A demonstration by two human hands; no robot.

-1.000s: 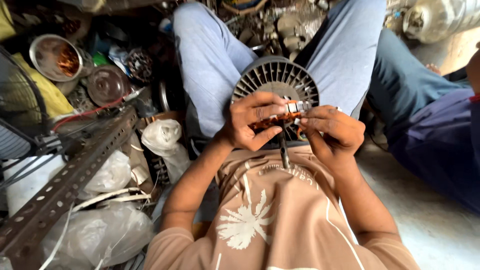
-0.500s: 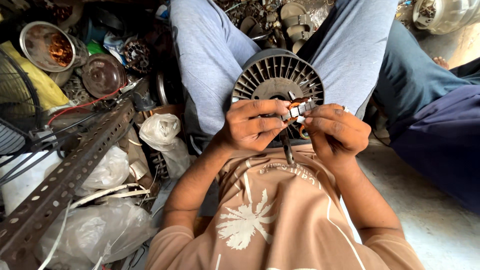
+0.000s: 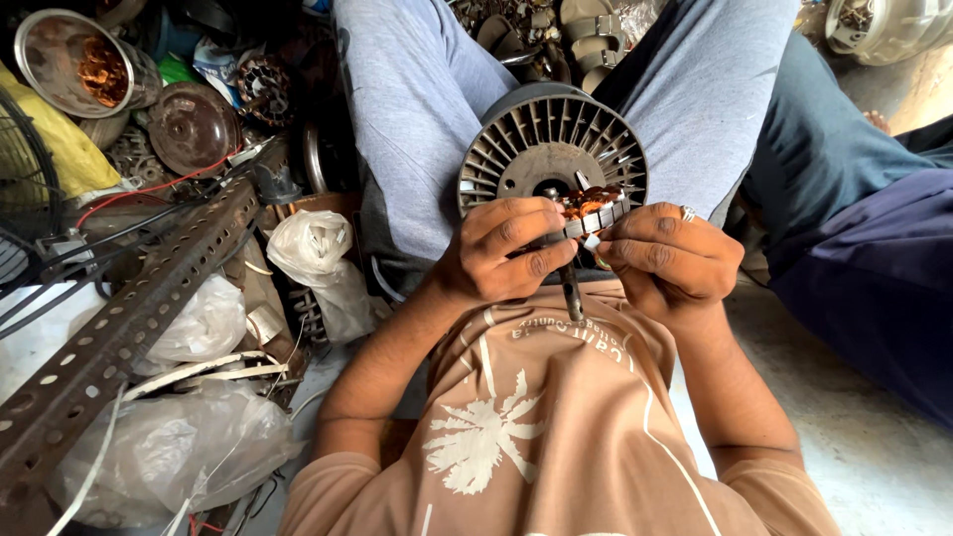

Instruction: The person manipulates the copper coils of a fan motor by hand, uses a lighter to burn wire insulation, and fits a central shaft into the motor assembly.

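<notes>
Nearest the camera is the person's brown shirt with a pale palm-tree print. Just above it the left hand and the right hand meet over the lap. Both sets of fingers are curled narrow and pinch a small motor core: a block of stacked grey metal plates with reddish copper winding on top. A thin dark shaft hangs down from it between the hands toward the shirt. The right hand wears a ring.

Directly behind the core, between the knees in grey trousers, stands a round grey finned housing, its radial ribs running around a flat hub; the core is held in front of its lower edge.

On the left a rusty perforated angle bar slants across the floor. Clear plastic bags lie bunched beside and under it, their contents too hazy to tell. Farther back a round metal tin lies tilted, with a tangle of copper wire inside. Beside it sits a dark brown round cap.

On the right, another person's leg in dark blue cloth rests on the concrete floor.
</notes>
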